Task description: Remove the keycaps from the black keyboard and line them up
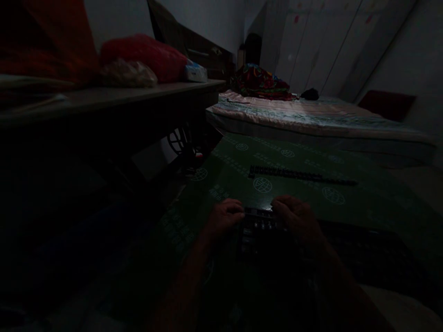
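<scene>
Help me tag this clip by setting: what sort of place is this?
Probably a dim bedroom in a home: a low bed with a crumpled blanket on it, pale wardrobe doors behind it, and a cluttered table at the left.

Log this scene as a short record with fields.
light: very dim
left hand: on the left end of a dark block
right hand: on its right end; grip unclear
surface: green printed sheet
beyond the block: long dark strip, lying apart
background: bed; table with red bag
</scene>
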Demonstrator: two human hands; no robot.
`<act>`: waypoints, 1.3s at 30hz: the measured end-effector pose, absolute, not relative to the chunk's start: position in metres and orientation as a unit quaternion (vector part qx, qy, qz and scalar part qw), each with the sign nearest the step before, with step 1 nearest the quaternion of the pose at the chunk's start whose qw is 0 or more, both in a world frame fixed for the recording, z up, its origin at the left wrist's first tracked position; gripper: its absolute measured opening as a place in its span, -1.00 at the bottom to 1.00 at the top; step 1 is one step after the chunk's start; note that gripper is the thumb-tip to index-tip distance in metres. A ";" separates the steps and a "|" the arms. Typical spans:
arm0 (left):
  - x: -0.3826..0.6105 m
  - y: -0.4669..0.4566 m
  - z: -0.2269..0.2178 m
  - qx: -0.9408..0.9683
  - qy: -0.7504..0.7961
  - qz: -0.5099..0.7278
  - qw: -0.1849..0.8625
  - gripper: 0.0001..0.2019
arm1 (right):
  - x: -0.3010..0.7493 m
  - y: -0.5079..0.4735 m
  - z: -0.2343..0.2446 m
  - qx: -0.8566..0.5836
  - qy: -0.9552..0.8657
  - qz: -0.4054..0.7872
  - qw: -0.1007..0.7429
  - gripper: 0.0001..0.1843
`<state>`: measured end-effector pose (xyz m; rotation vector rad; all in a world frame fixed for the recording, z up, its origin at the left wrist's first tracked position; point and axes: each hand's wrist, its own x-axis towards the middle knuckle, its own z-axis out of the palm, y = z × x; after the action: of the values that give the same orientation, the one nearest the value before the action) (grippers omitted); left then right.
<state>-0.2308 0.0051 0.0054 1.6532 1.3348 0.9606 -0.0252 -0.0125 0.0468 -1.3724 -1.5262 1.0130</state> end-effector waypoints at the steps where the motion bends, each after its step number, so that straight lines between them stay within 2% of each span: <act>1: -0.230 0.004 0.004 0.658 0.519 0.373 0.398 -0.86 | -0.025 -0.013 0.046 -0.534 -0.623 0.414 0.395 -0.69; 4: -0.225 0.001 0.002 0.680 0.501 0.349 0.406 -0.86 | -0.023 -0.013 0.043 -0.504 -0.673 0.413 0.350 -0.75; 13: -0.218 -0.005 0.000 0.728 0.479 0.307 0.381 -0.77 | -0.028 -0.014 0.043 -0.488 -0.773 0.278 0.297 -0.76; 16: -0.218 -0.003 -0.004 0.745 0.475 0.300 0.361 -0.72 | -0.030 -0.014 0.042 -0.483 -0.781 0.272 0.289 -0.74; 23: -0.216 0.001 -0.012 0.782 0.459 0.272 0.323 -0.74 | -0.033 -0.013 0.042 -0.450 -0.806 0.274 0.269 -0.74; 31: -0.214 0.001 -0.012 0.782 0.462 0.263 0.325 -0.72 | -0.038 -0.011 0.043 -0.458 -0.832 0.231 0.212 -0.73; 39: -0.213 0.001 -0.013 0.774 0.472 0.262 0.329 -0.73 | -0.046 -0.008 0.041 -0.468 -0.843 0.182 0.191 -0.69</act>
<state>-0.2134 0.0011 -0.0129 2.0269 1.2364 0.6868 -0.0460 -0.0084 0.0409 -1.3139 -2.3687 0.5102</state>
